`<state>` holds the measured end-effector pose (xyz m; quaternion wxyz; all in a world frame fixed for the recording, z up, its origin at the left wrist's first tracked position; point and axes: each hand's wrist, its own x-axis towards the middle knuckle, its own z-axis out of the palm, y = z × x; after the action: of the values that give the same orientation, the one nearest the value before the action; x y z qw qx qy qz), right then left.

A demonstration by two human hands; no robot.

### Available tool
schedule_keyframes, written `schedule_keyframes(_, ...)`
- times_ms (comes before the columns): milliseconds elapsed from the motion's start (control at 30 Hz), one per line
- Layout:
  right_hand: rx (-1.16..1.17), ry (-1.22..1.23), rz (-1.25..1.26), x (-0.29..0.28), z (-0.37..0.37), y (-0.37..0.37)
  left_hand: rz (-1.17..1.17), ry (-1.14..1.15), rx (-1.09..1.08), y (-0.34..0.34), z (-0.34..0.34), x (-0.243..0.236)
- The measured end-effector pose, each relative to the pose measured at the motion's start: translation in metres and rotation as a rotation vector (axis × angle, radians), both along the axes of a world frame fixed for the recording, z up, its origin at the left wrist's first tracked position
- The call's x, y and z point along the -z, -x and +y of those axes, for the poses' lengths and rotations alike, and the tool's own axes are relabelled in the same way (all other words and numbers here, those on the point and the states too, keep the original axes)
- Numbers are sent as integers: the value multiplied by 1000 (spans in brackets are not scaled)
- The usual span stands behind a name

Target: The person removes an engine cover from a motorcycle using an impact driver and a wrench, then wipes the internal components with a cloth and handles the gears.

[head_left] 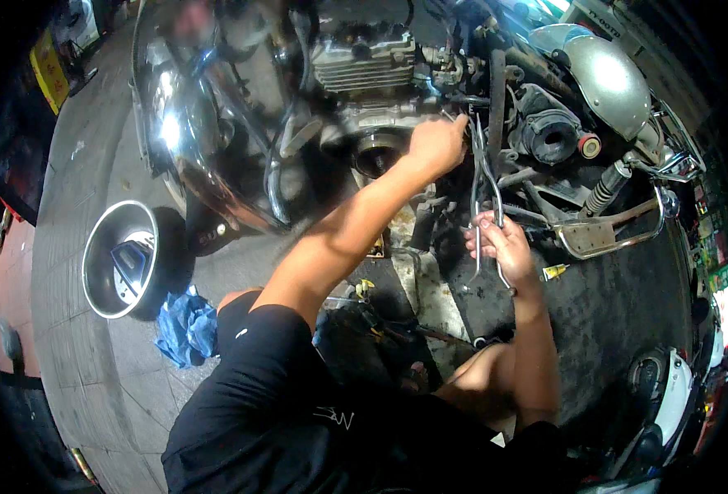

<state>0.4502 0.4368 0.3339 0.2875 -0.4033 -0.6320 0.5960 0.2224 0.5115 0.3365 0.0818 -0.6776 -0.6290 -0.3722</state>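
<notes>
My right hand (504,245) grips the two long metal handles of a pair of pliers (496,198). Its jaws point away from me, up into the frame area beside the engine. My left hand (440,146) is reached out to the engine's right side, near the plier jaws, with its fingers curled in and the thumb raised; what they hold, if anything, is hidden. Just beyond the hand stands the finned engine cylinder (364,66) of a partly stripped scooter. A dark round opening (378,154) in the engine lies left of my left wrist.
A steel bowl (92,284) with a dark blue part in it stands at the left, beside a crumpled blue cloth (187,327). A front wheel fender (179,123) curves at far left. Right are a silver rounded cover (609,86), a shock absorber (607,188) and a small yellow tube (554,272).
</notes>
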Motion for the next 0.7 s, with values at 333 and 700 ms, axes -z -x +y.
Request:
schedule_keyframes(333,-93,249,28,-2,15,-7,-71,-12,-40,29,-14,13)
schedule_keyframes(700,-272,463,393,4,59,1,-235,-57,-86,39,-16,18)
